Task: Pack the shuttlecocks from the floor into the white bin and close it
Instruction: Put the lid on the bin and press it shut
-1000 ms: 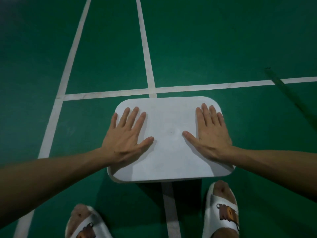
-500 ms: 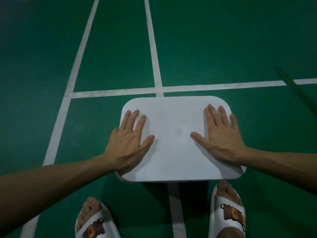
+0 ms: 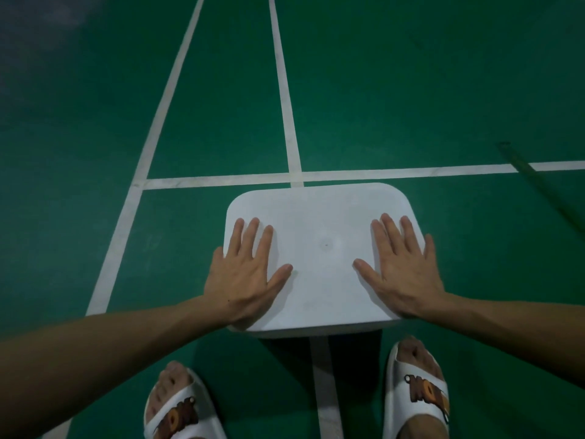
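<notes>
White bin point(image 3: 323, 293) is sitting on the green court floor point(image 3: 411, 90), just below frame centre, seen from above. Only its top is showing: a flat white lid point(image 3: 319, 210) with rounded corners is covering it, so its contents are not showing.

Left hand point(image 3: 250, 274) is lying palm-down on the 9 o'clock side of the lid. Fingers are reaching straight toward 12 o'clock, lightly spread; thumb is angling toward 2 o'clock. The little finger is hanging past the lid's 9 o'clock edge.

Right hand point(image 3: 402, 270) is lying palm-down on the 3 o'clock side, mirroring the left. Fingers are straight and pointing toward 12 o'clock; thumb is pointing toward 10 o'clock. Its little finger is sitting at the 3 o'clock edge. Both hands are flat and wide, gripping nothing. The thumbs are well apart, with bare lid between them.

White court lines point(image 3: 221, 180) are meeting in a T just beyond the lid's 12 o'clock edge; one line is running under the bin and showing again at 6 o'clock.

Left sandal point(image 3: 177, 413), white with a brown print, is standing at 7 o'clock of the bin; right sandal point(image 3: 421, 397) is standing at 5 o'clock.

Dark strip point(image 3: 538, 185) is crossing the line at 2 o'clock; what it is cannot be told.
</notes>
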`<state>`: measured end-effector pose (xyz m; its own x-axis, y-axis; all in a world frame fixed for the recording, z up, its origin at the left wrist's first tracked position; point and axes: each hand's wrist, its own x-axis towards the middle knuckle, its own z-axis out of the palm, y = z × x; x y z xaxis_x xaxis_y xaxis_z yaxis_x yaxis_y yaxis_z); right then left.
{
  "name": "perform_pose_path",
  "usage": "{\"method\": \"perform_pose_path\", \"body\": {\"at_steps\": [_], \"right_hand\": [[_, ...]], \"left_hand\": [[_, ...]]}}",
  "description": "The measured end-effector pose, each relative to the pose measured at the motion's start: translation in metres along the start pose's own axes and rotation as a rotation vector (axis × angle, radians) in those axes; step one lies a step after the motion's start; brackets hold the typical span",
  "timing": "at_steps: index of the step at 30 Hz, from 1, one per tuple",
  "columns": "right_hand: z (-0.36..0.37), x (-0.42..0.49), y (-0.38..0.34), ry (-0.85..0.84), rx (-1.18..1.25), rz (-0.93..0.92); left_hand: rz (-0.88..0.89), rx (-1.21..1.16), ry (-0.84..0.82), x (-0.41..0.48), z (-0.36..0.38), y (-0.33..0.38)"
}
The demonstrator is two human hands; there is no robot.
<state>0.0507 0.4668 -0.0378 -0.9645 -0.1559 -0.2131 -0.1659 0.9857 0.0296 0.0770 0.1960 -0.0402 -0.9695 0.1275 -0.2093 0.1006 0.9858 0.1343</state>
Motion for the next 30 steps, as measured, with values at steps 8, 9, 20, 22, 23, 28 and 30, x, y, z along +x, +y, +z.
{"method": "perform_pose_path", "body": {"at_steps": [8, 9, 20, 22, 23, 28, 30], "right_hand": [[0.000, 0.005, 0.001, 0.017, -0.027, -0.022], [0.001, 0.006, 0.002, 0.015, -0.026, -0.016], [0.003, -0.002, -0.001, 0.032, -0.016, -0.057], [0.002, 0.001, 0.001, 0.023, -0.011, -0.066], [0.001, 0.002, 0.001, 0.019, -0.011, -0.073], [-0.007, 0.000, -0.006, 0.006, 0.034, -0.097], [-0.010, -0.003, -0.017, -0.008, 0.042, -0.178]], "left_hand": [[0.043, 0.052, 0.036, 0.013, 0.000, -0.001], [0.050, 0.050, 0.039, 0.016, 0.000, -0.001], [0.010, 0.035, 0.028, -0.004, 0.003, -0.001], [0.004, 0.012, 0.018, -0.002, 0.002, 0.000], [-0.002, -0.001, 0.015, -0.002, 0.001, -0.001], [0.000, -0.002, 0.033, -0.013, 0.003, -0.006], [0.003, -0.023, 0.033, -0.018, 0.005, -0.006]]}}
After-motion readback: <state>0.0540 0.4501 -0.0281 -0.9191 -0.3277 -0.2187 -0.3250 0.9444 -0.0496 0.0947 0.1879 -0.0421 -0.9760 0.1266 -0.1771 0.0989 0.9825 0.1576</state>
